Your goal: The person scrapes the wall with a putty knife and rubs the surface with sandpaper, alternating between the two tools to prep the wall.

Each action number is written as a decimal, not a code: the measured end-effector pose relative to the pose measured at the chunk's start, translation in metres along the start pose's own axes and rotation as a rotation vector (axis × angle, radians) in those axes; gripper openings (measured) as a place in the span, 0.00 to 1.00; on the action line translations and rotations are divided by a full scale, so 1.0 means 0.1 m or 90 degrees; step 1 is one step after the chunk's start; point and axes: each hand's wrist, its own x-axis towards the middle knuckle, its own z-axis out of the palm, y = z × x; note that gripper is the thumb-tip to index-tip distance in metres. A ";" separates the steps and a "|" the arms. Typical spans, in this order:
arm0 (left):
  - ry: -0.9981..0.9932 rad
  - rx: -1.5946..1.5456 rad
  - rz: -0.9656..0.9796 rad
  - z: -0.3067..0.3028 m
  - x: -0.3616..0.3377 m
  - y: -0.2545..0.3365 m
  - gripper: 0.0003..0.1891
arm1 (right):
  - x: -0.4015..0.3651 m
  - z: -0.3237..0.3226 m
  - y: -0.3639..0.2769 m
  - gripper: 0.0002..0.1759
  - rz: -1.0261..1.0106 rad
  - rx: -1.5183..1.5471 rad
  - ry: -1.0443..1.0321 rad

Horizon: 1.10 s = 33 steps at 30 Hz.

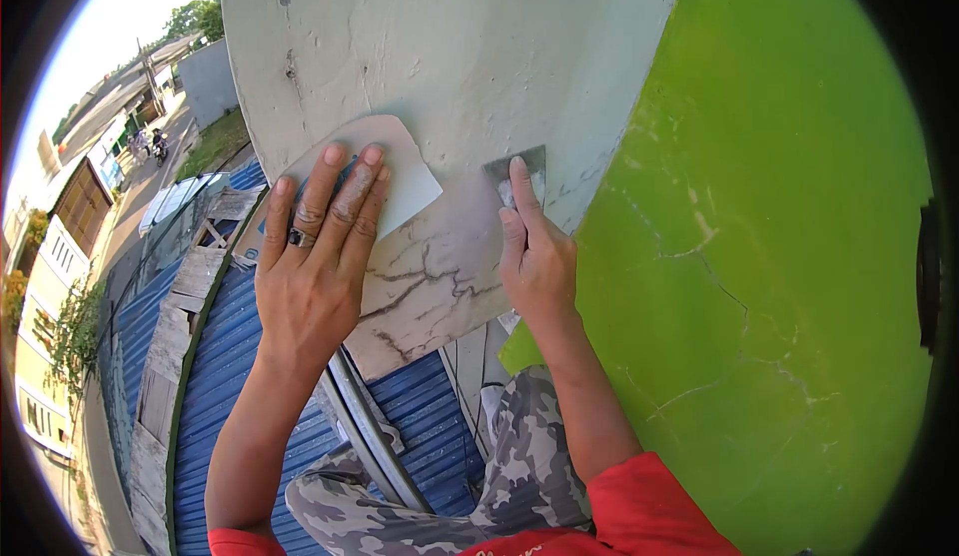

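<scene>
My left hand [325,231] lies over a thin, pale sheet [408,181] with patches of blue on it, held against or just in front of the off-white surface. Its fingers are nearly straight on top, and the thumb is hidden. My right hand [539,256] is closed round a small putty knife [519,174], index finger laid along the blade. The blade rests on or close to the off-white surface [479,56], right of the sheet. Dark branching cracks [430,276] run through the lower part of that surface, below both hands.
A bright green wall [779,256] with pale cracks fills the right side. Blue corrugated roofing [235,406], weathered boards [165,396] and a metal rail [365,426] lie below. My camouflage-clad legs [529,456] are bent there. A street with a motorcycle [159,146] appears far left.
</scene>
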 end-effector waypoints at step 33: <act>0.006 -0.021 0.003 -0.06 0.00 -0.06 0.26 | 0.33 0.06 -0.18 0.28 -0.094 0.034 0.122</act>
